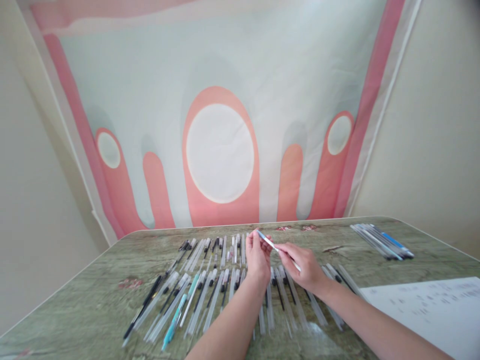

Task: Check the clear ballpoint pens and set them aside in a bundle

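Both hands hold one slim white pen with a blue end, tilted above the table. My left hand has its fingertips closed on the blue upper end. Further down the barrel, my right hand pinches the pen between thumb and fingers. Beneath and around my hands lie rows of clear pen barrels, caps and dark refills. A teal pen lies in the front row, left of my left forearm. Part of that row is hidden under my forearms.
The wood-patterned table has several pens grouped at its back right. A white sheet with writing lies at the right. Another row of pen parts is further back. A patterned cloth hangs behind.
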A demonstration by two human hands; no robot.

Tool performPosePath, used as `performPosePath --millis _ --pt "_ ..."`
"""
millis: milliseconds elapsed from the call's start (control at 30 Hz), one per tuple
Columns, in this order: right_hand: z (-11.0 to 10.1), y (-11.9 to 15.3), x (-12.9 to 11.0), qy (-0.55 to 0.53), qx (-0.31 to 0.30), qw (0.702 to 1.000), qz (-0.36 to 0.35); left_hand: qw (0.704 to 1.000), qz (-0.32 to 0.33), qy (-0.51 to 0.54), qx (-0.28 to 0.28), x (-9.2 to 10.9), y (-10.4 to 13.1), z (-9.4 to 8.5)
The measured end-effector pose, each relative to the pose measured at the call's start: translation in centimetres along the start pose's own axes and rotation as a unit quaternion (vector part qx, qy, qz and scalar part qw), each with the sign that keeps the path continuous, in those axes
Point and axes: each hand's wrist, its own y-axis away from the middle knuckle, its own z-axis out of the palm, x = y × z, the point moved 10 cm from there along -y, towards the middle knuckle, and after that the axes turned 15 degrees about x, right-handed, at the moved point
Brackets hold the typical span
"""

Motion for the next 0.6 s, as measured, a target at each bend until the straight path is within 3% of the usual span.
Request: performPosePath --millis 400,600 --pt "0.2 0.3 -0.4 0.012 0.013 0.998 -0.052 0.999 0.034 0.016 -0.003 1.1 0.7 0.3" --pt "0.6 0.3 -0.1 0.01 -0.005 0.999 -0.038 0.999 0.032 0.016 0.001 1.0 0.4 0.2"
